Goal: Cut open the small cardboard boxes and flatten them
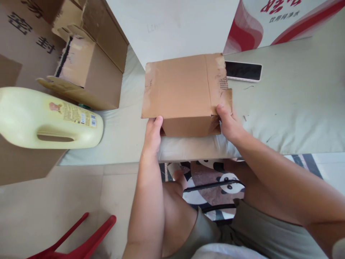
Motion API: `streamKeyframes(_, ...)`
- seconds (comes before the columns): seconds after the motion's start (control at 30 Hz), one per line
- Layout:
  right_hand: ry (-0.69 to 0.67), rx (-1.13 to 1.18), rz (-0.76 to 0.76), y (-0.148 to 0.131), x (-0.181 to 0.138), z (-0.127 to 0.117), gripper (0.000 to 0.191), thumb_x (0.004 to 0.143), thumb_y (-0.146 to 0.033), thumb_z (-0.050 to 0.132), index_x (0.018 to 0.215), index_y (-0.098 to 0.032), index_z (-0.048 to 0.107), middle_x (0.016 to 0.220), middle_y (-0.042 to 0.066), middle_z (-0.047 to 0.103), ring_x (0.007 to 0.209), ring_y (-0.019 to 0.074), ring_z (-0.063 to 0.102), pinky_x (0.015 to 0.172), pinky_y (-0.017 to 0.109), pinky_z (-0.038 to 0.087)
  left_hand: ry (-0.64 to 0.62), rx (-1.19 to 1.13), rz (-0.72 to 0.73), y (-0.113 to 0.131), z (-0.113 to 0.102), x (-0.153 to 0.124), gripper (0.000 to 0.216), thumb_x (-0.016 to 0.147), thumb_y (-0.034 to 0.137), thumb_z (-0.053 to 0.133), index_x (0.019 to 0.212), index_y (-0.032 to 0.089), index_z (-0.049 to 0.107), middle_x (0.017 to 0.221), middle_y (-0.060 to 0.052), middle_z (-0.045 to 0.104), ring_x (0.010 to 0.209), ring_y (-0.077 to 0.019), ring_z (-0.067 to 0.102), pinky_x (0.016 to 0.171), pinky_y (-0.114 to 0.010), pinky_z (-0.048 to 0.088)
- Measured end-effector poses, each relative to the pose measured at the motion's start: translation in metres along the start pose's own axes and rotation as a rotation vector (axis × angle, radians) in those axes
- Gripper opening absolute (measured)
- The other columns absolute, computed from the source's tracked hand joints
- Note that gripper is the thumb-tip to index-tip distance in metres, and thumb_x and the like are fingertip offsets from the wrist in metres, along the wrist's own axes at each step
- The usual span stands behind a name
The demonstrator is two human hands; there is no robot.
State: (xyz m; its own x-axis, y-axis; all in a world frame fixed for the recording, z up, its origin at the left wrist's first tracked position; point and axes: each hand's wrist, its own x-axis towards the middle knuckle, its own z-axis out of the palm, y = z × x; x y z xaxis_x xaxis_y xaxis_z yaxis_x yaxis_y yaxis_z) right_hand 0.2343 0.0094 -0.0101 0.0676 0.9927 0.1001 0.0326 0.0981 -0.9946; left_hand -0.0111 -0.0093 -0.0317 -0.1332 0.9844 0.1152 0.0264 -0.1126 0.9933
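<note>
A small brown cardboard box [184,90] rests on the pale cushioned surface in front of me, its flaps spread out at both ends. My left hand [153,135] is closed on its near left corner, thumb on top and fingers hidden beneath the flap. At the near right corner my right hand [229,122] grips the box too, the thumb pressed on the upper face by a small side flap. Worn patches and faint print mark the right end of the cardboard. Behind that end lies a phone [244,71] with a dark screen.
A pale yellow jug [54,118] with a handle lies on its side at left, near an opened carton [104,72]. A white box [175,28] and a red-and-white box [280,21] stand behind. Red bars [88,237] rise at lower left. The cushioned surface [296,108] extends right.
</note>
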Motion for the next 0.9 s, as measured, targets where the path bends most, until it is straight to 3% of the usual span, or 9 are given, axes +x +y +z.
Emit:
streamKeyframes(0.43, 0.006, 0.010, 0.019, -0.0024, 0.0008, 0.0027, 0.032, 0.085, -0.057, 0.057, 0.079, -0.029, 0.070, 0.096, 0.005, 0.076, 0.121, 0.0260, 0.063, 0.100, 0.041, 0.054, -0.007, 0.014, 0.003, 0.0018, 0.0021, 0.0011, 0.056, 0.087, 0.065, 0.051, 0.125, 0.025, 0.060, 0.125, -0.010, 0.067, 0.129, -0.0275, 0.055, 0.109, -0.041, 0.043)
streamKeyframes(0.9, 0.008, 0.007, 0.057, 0.0001, -0.0013, 0.0001, 0.035, 0.084, -0.062, 0.059, 0.091, -0.030, 0.072, 0.101, 0.002, 0.077, 0.120, 0.0266, 0.064, 0.107, 0.045, 0.050, -0.002, 0.004, -0.012, 0.0015, 0.0023, 0.0009, 0.055, 0.088, 0.065, 0.051, 0.124, 0.025, 0.060, 0.125, -0.010, 0.067, 0.129, -0.0277, 0.055, 0.109, -0.040, 0.044)
